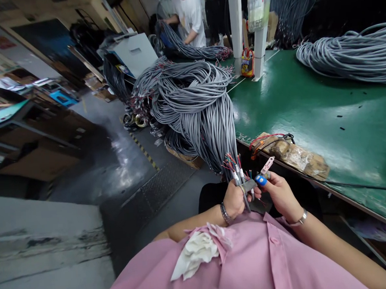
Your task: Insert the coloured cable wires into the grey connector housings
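My left hand (235, 199) is closed around several grey cable ends (246, 202), whose thin coloured wires (232, 162) fan out above white collars. A grey wrap covers its thumb. Close beside it on the right, my right hand (281, 196) pinches a small tool with a blue part (261, 179) and a pale pink, flat piece (267, 164) sticking up. The fingertips of both hands nearly meet at the cables. Behind them hangs a thick bundle of grey cables (207, 113) along the green table's left edge.
On the green table (275, 110) lie a taped wooden block (297, 158) with red and black wires, and a large cable coil (350, 58). A white post (237, 30) stands near a yellow-red packet (247, 64). A person in white (194, 15) handles cables at the back.
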### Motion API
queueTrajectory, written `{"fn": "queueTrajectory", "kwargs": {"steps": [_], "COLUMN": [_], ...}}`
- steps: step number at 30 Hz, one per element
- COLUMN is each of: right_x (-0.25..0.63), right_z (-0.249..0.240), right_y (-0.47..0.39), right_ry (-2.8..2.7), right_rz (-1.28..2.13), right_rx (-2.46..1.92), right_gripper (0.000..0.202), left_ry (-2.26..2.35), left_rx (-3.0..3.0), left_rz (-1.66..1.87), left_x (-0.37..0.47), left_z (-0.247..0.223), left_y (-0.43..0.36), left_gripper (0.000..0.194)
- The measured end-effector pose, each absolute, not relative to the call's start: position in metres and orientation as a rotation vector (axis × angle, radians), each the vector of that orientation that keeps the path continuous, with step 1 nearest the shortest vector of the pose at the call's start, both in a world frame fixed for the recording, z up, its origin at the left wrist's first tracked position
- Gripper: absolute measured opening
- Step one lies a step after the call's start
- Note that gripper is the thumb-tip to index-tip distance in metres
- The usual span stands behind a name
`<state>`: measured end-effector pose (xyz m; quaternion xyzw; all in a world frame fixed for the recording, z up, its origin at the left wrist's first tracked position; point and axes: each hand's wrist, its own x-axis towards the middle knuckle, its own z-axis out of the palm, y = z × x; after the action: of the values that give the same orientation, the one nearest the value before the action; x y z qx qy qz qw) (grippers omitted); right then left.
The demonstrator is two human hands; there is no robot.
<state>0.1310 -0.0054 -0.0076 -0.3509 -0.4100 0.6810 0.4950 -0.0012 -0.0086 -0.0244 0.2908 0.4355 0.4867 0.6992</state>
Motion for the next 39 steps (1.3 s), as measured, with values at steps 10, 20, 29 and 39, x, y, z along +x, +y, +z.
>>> {"fn": "queueTrajectory", "kwargs": {"steps": [10, 20, 29, 39], "right_x": [0.137, 0.137, 0.137, 0.166], "right_z": [-0.016, -0.011, -0.022, -0.036], "right_y": [-0.008, -0.004, -0.006, 0.021], "right_ry": [-0.983, -1.048, -0.904, -0.51], "right_rz": [1.608, 1.77, 1.558, 1.879], "right_rx": [-0.98, -0.889, -1.072, -0.835], "right_gripper": [0.02, 0.023, 0.02, 0.039], "left_ry": [1.009, 1.039, 1.07, 0.977], "left_rx": [0.652, 0.878, 0.817, 0.735], "left_rz": [1.125, 1.007, 1.067, 0.992], "left_x": [-0.003, -0.004, -0.002, -0.008], "left_z": [-0.025, -0.029, -0.026, -0.019], "left_y": [-0.009, -0.014, -0.013, -0.009], "left_gripper": [0.035, 0.031, 0.029, 0.025]}}
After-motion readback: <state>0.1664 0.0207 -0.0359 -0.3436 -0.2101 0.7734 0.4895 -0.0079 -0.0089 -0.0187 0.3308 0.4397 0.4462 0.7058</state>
